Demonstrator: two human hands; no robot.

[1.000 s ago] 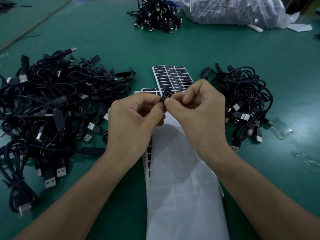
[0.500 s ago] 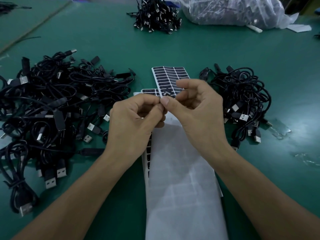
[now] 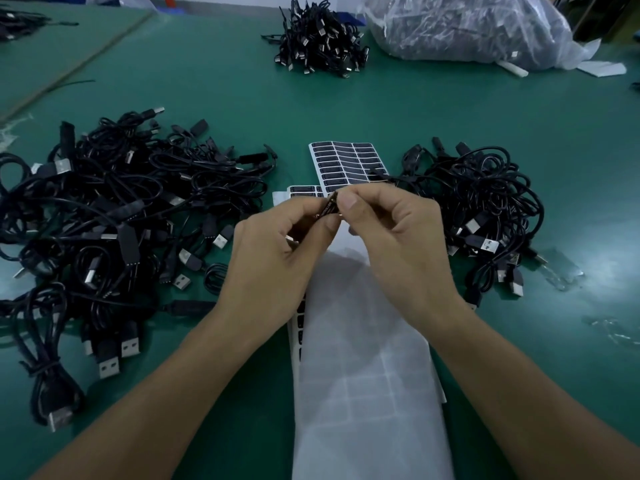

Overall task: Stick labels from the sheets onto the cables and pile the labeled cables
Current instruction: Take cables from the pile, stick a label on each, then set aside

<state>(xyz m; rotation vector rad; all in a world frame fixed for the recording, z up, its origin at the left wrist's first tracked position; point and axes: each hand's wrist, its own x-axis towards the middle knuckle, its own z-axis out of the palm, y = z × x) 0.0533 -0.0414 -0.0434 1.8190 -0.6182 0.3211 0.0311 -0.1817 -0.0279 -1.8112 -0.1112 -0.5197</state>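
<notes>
Green table mat (image 3: 214, 98): left hand (image 3: 273, 261) and right hand (image 3: 401, 244) pinching thin black cable end (image 3: 330, 207) over white sheet of black labels (image 3: 346, 164); black cable heaps (image 3: 121, 220) flanking sheet; cable-filled clear plastic bag (image 3: 467, 26) beyond.

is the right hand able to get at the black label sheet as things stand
Likely yes, once freed: the label sheet lies just beyond the right hand, with little in the way. But that hand pinches a small black piece with the left hand.

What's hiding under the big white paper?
Under the white paper, a label sheet peeks out at its left edge, black labels showing. The rest is covered.
</notes>
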